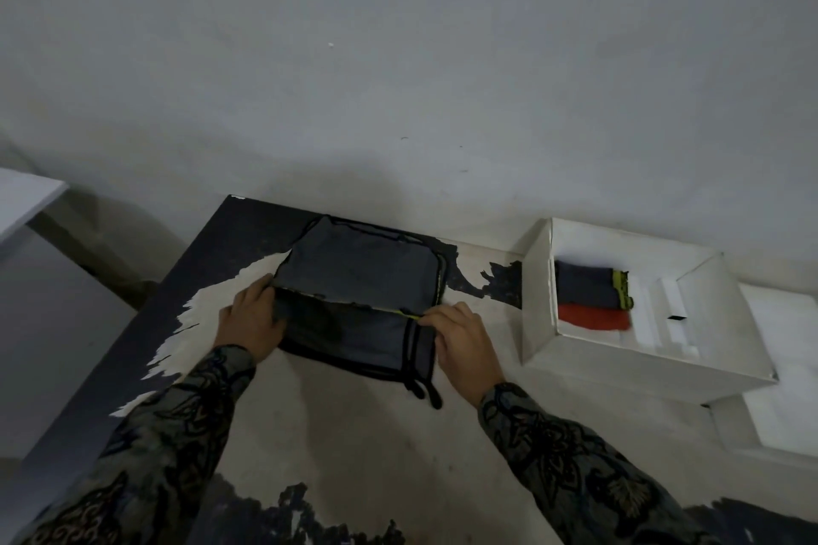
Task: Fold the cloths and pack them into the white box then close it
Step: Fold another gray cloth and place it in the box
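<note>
A grey cloth with black trim [360, 274] lies on the table in front of me, its upper layer lifted and folded back along a crease. My left hand [252, 319] pinches the left end of that folded edge. At the right end, by a thin yellow stitch line, my right hand [464, 339] grips the same edge. The white box [538, 292] stands open to the right. Inside it lie a folded grey cloth with a yellow-green edge [586, 285] and a folded red cloth [593, 316].
The table top [354, 434] is worn, pale where its dark coating has peeled. The box lid [779, 376] lies flat to the right of the box. A grey wall rises right behind the table. A white surface [22, 199] sits at far left.
</note>
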